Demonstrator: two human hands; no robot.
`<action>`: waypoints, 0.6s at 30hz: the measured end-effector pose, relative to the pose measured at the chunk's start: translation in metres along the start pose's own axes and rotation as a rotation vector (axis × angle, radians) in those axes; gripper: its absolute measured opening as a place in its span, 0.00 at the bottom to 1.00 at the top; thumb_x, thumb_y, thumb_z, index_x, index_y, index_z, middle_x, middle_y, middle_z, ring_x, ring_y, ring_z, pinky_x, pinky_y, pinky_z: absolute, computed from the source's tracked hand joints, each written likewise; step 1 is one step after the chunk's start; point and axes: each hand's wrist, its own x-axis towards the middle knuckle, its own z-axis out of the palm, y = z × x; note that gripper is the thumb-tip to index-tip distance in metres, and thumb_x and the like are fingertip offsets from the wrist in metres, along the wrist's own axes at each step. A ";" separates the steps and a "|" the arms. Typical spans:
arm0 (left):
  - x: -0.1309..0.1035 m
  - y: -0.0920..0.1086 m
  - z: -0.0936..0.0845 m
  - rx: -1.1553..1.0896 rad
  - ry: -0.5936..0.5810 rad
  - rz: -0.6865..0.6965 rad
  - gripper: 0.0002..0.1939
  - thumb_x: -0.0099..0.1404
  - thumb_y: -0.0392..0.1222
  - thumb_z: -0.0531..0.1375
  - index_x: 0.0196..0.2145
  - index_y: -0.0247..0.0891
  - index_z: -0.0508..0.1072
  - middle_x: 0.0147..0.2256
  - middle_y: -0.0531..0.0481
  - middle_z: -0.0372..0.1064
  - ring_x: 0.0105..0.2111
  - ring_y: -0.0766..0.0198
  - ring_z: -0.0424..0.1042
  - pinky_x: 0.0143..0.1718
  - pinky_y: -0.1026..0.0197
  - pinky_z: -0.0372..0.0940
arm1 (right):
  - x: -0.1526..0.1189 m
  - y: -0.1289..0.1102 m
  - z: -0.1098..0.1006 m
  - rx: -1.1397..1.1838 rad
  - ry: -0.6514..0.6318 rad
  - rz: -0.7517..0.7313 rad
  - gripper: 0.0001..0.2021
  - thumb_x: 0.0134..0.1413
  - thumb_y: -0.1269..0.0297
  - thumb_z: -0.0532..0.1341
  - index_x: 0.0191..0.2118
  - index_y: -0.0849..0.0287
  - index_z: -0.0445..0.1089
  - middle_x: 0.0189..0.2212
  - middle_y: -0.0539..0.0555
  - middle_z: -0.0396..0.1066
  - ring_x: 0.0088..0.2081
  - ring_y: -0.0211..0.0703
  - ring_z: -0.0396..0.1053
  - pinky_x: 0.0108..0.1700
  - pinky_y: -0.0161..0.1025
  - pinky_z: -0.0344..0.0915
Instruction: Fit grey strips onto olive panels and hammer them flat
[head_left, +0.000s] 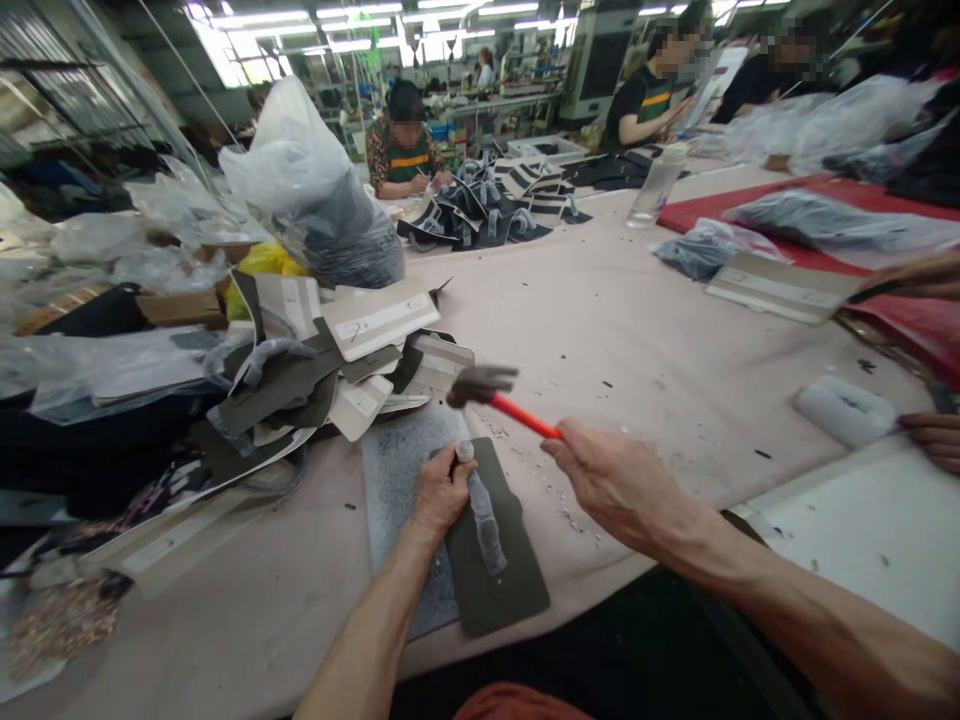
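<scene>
left hand (441,492), lower centre: pinching round-topped tool (465,451) at panel (519,570). right hand (604,478): wrapped round hammer (519,411). likely step: striking; next needs true aim.

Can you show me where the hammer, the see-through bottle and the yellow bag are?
Hammer (523,413): head view, on its red handle.
See-through bottle (654,190): head view, on the middle of its side.
Yellow bag (271,262): head view, on its crumpled upper part.

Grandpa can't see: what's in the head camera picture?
A person's right hand holds a red-handled hammer; the left hand grips a pale-topped tool at the far end of a dark panel. Other panels lie heaped nearby.
</scene>
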 end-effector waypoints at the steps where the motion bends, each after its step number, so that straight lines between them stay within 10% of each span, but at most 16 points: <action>1: 0.000 0.000 0.000 -0.007 0.000 0.001 0.07 0.64 0.38 0.58 0.39 0.40 0.74 0.34 0.49 0.76 0.35 0.60 0.74 0.40 0.61 0.66 | 0.000 -0.003 -0.002 0.050 0.131 0.025 0.16 0.70 0.54 0.45 0.32 0.55 0.58 0.19 0.47 0.59 0.18 0.35 0.53 0.24 0.36 0.45; 4: 0.000 0.001 -0.001 -0.005 0.002 -0.008 0.07 0.64 0.38 0.58 0.39 0.40 0.74 0.34 0.49 0.76 0.35 0.60 0.74 0.40 0.60 0.66 | -0.003 -0.005 0.002 0.111 0.268 0.036 0.18 0.70 0.54 0.40 0.32 0.55 0.57 0.18 0.48 0.59 0.19 0.36 0.54 0.24 0.36 0.47; 9: 0.001 0.001 -0.002 -0.007 -0.012 -0.039 0.07 0.63 0.38 0.58 0.39 0.40 0.74 0.32 0.50 0.75 0.33 0.60 0.74 0.38 0.60 0.66 | -0.003 0.004 0.013 -0.045 -0.200 0.004 0.14 0.68 0.57 0.48 0.30 0.55 0.59 0.17 0.46 0.58 0.16 0.34 0.47 0.23 0.38 0.39; 14: 0.002 0.005 -0.004 -0.005 -0.005 -0.036 0.10 0.64 0.41 0.57 0.42 0.40 0.75 0.35 0.47 0.77 0.36 0.57 0.76 0.40 0.57 0.69 | -0.005 -0.001 0.015 0.081 0.101 0.043 0.18 0.70 0.56 0.41 0.33 0.56 0.60 0.19 0.49 0.61 0.19 0.36 0.53 0.25 0.37 0.46; 18: -0.001 0.008 -0.003 -0.020 0.011 -0.078 0.12 0.64 0.46 0.56 0.41 0.44 0.76 0.34 0.46 0.79 0.36 0.52 0.78 0.38 0.53 0.72 | -0.018 0.012 0.028 0.056 -0.107 0.031 0.15 0.68 0.57 0.48 0.33 0.56 0.65 0.20 0.50 0.66 0.18 0.36 0.52 0.24 0.39 0.44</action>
